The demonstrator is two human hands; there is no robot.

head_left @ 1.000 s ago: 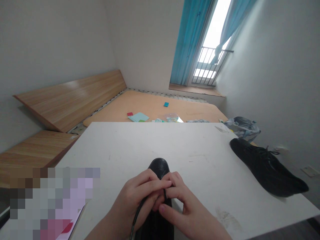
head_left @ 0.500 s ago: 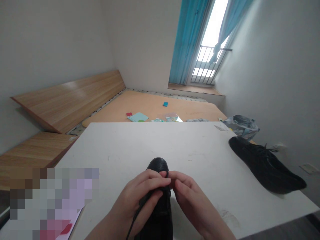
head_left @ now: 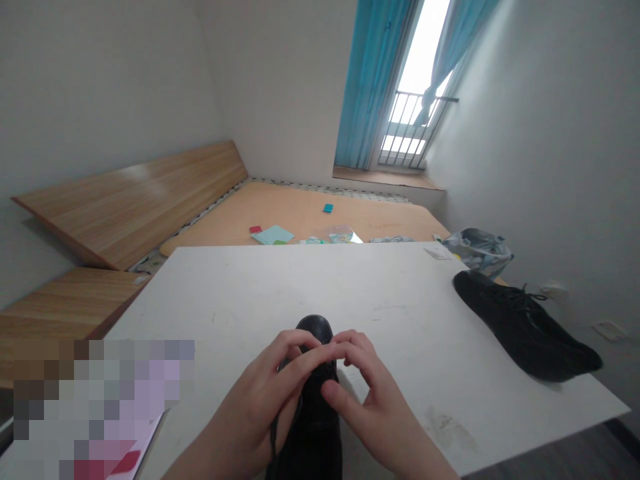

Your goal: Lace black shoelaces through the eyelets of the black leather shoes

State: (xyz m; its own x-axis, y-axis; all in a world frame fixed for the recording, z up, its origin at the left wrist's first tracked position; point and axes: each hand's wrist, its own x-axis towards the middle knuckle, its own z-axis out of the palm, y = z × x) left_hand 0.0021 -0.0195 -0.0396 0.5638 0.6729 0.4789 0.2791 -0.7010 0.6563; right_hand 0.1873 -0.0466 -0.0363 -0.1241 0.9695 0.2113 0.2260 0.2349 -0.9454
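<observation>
In the head view, a black shoe (head_left: 315, 433) is sitting on the white tabletop (head_left: 240, 287), its toe pointing away from the person. The left hand (head_left: 267, 393) is bending over its front; the right hand (head_left: 373, 400) is arching in opposite, thumb apart from fingers. I'm not managing to tell whether either is pinching anything. A dark lace (head_left: 273, 437) is hanging beside the left hand. Good handling, I'm thinking, is depending on steadying the shoe and keeping that lace untwisted. A second black shoe (head_left: 525, 330) is resting well apart, rightward.
</observation>
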